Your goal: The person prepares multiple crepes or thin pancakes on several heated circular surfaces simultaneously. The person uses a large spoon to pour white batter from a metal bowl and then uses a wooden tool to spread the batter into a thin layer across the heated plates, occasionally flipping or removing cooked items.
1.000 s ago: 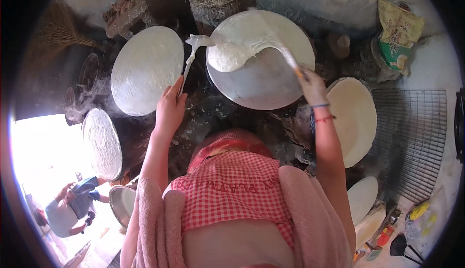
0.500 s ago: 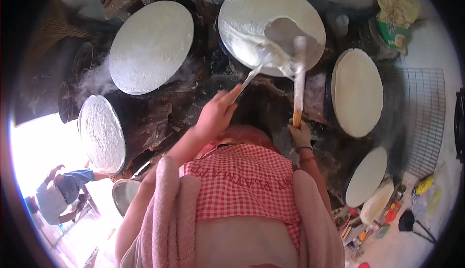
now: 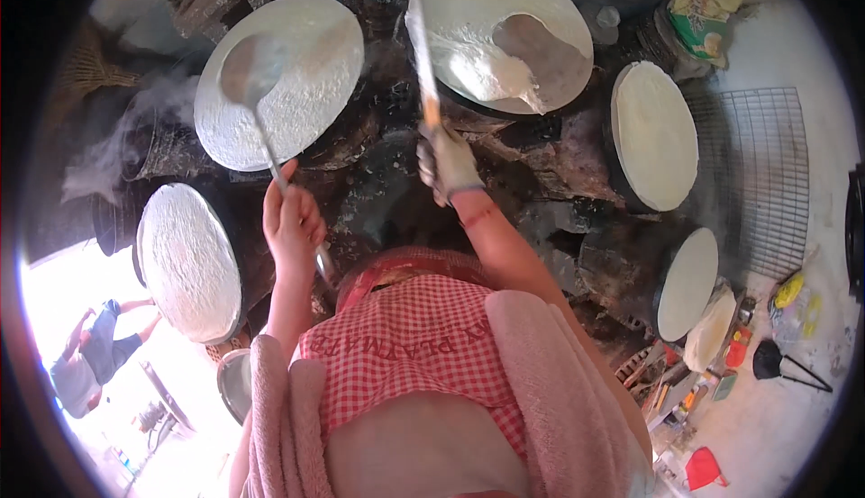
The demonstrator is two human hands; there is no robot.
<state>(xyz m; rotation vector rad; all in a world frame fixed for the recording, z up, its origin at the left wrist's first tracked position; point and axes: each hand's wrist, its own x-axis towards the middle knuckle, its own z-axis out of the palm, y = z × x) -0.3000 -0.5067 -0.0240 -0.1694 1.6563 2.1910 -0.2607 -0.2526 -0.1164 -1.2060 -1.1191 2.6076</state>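
Left hand (image 3: pixel 293 219): one, fingers closed around the shaft of a metal ladle (image 3: pixel 268 145), the butt end jutting out below the fist. Ladle head: blurred, over the left round (image 3: pixel 311 93) of white batter; whether it touches, I cannot tell.

Right hand (image 3: pixel 450 163): one, pale as if gloved, wrapped about the orange handle of a scraper (image 3: pixel 422 52). Blade: coated white, raised upright at the near left edge of the middle griddle.

Middle griddle (image 3: pixel 545 48): one, ahead and right of centre. On it, white batter (image 3: pixel 473 66) in a thick, wet heap at the near left, thinner around the far side; an irregular greyish patch of surface bare.

Further rounds, white: one at lower left (image 3: pixel 189 264), rough-topped; one at right (image 3: pixel 656 138), smooth; a smaller one at lower right (image 3: pixel 689 284), with a loose pale sheet (image 3: pixel 712 331) just beside it.

Sundries: wire rack (image 3: pixel 757 183), along the right; yellow and green sack (image 3: pixel 707 12), upper right; broom (image 3: pixel 99 67), upper left; metal bowl (image 3: pixel 236 385), lower left; red cloth (image 3: pixel 705 468), on the floor.

Worn: red checked apron (image 3: pixel 410 349), pink towel (image 3: pixel 559 372).

Co-worker (image 3: pixel 95 358): one, far lower left, in the bright light.
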